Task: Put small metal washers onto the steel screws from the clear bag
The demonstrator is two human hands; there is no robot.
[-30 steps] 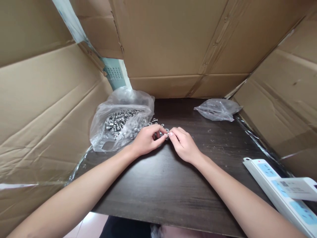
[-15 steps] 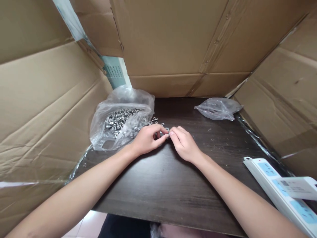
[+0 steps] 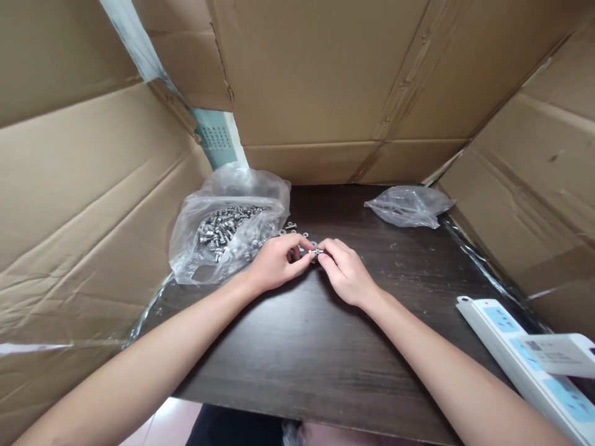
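Right hand [image 3: 348, 271] loosens, fingers parted round the bolt [image 3: 317, 251]; left hand [image 3: 279, 259] pinches it in its fingers, well inside the table [image 3: 297, 347]'s near edge.

Shine on dark grain
The bolt [image 3: 317, 251] is shiny metal, the tabletop [image 3: 288, 347] smooth wood-look, the larger bag [image 3: 185, 241] glossy, crinkled plastic.

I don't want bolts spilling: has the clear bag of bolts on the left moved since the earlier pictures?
No. Against the back cardboard wall, the bag of bolts sits in the same place, with no visible shift.
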